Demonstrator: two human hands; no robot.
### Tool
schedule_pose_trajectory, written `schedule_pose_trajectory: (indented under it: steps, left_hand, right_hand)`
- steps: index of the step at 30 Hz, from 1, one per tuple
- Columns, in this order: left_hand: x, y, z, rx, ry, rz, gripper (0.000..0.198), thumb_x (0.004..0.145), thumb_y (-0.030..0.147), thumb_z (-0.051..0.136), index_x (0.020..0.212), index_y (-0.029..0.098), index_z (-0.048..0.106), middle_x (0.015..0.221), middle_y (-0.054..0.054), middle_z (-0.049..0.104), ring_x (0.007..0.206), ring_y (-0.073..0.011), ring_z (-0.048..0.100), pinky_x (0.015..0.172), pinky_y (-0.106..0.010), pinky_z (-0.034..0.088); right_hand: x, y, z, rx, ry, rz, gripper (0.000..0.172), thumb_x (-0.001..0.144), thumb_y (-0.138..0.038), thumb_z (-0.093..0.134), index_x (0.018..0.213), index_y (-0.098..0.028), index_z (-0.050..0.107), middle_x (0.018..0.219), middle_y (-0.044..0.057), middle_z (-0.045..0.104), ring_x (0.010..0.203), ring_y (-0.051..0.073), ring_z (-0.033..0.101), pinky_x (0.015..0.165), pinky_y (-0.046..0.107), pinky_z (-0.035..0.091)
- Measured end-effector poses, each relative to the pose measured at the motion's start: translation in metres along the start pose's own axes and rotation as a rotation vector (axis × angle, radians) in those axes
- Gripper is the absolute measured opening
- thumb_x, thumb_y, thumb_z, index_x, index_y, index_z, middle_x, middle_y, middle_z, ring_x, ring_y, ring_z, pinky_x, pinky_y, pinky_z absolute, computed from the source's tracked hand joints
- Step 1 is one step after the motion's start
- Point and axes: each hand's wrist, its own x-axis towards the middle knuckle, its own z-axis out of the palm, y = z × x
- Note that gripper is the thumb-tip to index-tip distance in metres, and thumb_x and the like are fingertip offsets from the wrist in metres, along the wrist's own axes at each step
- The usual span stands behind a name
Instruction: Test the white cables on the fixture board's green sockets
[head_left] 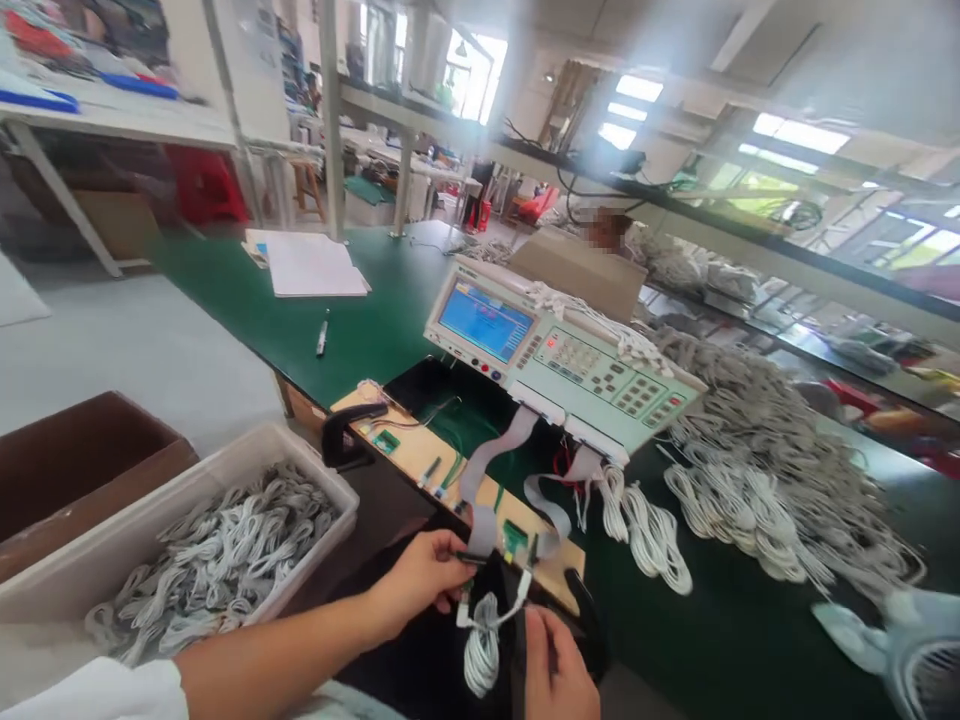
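Note:
A coiled white cable [481, 660], tied at its middle, hangs at the near edge of a wooden test board [420, 470]. One of its ends, a white plug [525, 580], meets an upright dark connector on the board. Its other white end bends just below my left hand [429, 578]. There my thumb and finger pinch together beside a slim black piece [472, 558]; what exactly they grip is hidden. Right of the coil, my right hand [556, 665] is closed, its thumb and finger together against something dark that I cannot make out.
Grey ribbon cables [499, 450] link the board to a tester [562, 360] with a lit screen. Cable bundles [780, 470] are heaped at right, near a fan [922, 650]. A white bin [330, 480] of cables stands left, beside a brown box [97, 460]. Papers [311, 265] and a pen [322, 333] lie behind.

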Motion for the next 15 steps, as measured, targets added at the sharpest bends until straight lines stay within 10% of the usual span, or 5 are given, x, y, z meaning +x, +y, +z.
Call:
schedule_pose_trajectory:
  steps: [4, 15]
  left_hand:
    - [0.000, -0.006, -0.002, 0.007, -0.048, -0.030, 0.031, 0.061, 0.041, 0.063, 0.074, 0.015, 0.052, 0.056, 0.004, 0.051, 0.050, -0.0087, 0.051, 0.041, -0.017, 0.038]
    - [-0.004, -0.008, -0.002, 0.065, -0.148, -0.102, 0.035, 0.065, 0.045, 0.060, 0.079, 0.014, 0.053, 0.056, 0.004, 0.053, 0.049, -0.0072, 0.049, 0.043, -0.016, 0.036]
  right_hand:
    - [0.009, 0.000, 0.010, 0.533, -0.272, 0.401, 0.043, 0.075, -0.052, 0.047, 0.093, -0.016, 0.061, 0.077, 0.006, 0.069, 0.074, 0.021, 0.062, 0.070, 0.030, 0.047]
    - [0.006, -0.028, 0.041, 0.964, -0.085, 0.541, 0.036, 0.078, -0.050, 0.044, 0.076, -0.015, 0.053, 0.046, 0.000, 0.059, 0.042, 0.011, 0.049, 0.044, 0.022, 0.038]
